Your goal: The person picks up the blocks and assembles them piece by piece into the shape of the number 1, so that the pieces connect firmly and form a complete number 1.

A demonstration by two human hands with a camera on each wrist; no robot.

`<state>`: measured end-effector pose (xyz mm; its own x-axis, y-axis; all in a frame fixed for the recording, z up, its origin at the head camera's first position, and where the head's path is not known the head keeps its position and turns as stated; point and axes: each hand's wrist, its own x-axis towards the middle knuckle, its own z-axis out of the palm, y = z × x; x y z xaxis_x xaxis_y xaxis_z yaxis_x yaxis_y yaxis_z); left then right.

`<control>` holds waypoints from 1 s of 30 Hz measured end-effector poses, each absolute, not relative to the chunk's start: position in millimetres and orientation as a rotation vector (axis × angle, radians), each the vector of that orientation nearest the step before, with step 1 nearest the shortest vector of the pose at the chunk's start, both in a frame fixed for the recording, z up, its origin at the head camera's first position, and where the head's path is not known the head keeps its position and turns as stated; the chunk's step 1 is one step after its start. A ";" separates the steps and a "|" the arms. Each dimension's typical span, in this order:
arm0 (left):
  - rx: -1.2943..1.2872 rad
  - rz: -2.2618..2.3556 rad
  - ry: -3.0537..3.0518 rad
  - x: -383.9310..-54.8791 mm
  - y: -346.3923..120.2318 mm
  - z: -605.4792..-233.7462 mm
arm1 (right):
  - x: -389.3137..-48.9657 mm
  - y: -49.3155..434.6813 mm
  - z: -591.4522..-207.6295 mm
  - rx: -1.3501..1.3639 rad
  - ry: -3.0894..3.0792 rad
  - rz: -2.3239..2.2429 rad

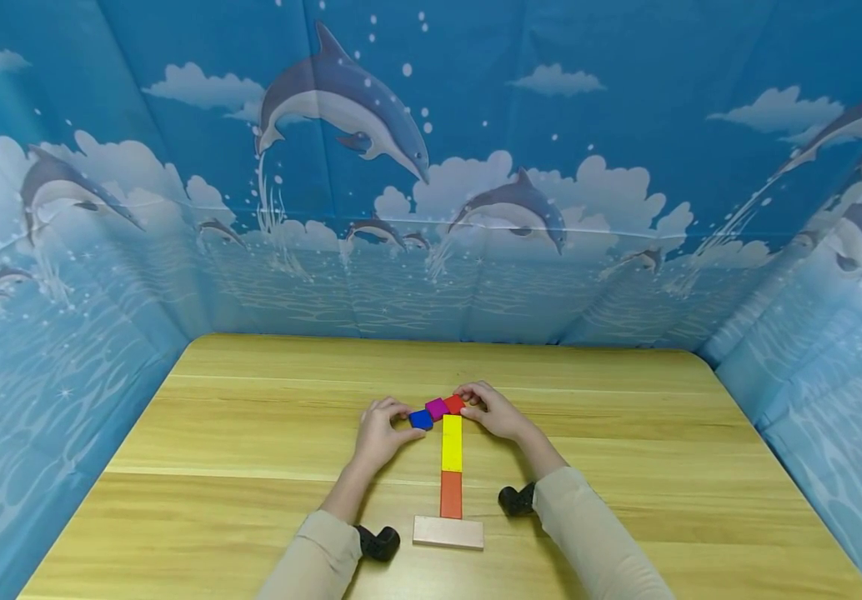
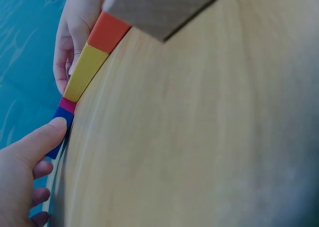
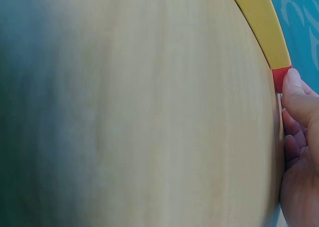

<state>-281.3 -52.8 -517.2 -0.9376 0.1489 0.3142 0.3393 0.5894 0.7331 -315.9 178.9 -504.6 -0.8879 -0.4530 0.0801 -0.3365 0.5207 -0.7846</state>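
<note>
Blue (image 1: 421,420), magenta (image 1: 437,408) and red (image 1: 453,405) blocks touch in a slanted row on the table. My left hand (image 1: 378,433) pinches the blue block between thumb and fingers; in the left wrist view its thumb (image 2: 52,129) lies on that block. At the row's other end my right hand (image 1: 497,412) pinches the red block, its thumb (image 3: 295,90) on the block's near side in the right wrist view. A long yellow block (image 1: 452,443) runs from below the red one toward me, followed by an orange-red block (image 1: 450,495) and a crosswise plain wooden block (image 1: 448,532).
The blocks lie on a wood-grain table (image 1: 251,417). A blue curtain (image 1: 401,275) printed with dolphins closes off its back and sides. Black wrist devices (image 1: 378,543) sit at both cuffs, the left one close to the plain wooden block.
</note>
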 end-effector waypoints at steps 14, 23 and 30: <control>-0.376 -1.202 -2.618 -275.3 -49.3 -517.7 | -288.8 170.8 -467.4 -0.701 2.584 -1.322; -0.378 -1.201 -2.617 -274.1 -49.4 -517.7 | -292.3 173.0 -478.7 -0.691 2.598 -1.330; -0.386 -1.152 -2.618 -273.9 -49.2 -518.5 | -305.7 178.6 -506.0 -0.674 2.667 -1.293</control>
<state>-273.9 -49.2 -518.5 -0.9322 0.1379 0.3346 0.3399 0.6513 0.6785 -305.7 178.6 -506.0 -0.8966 -0.4316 0.0991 -0.3452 0.5412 -0.7668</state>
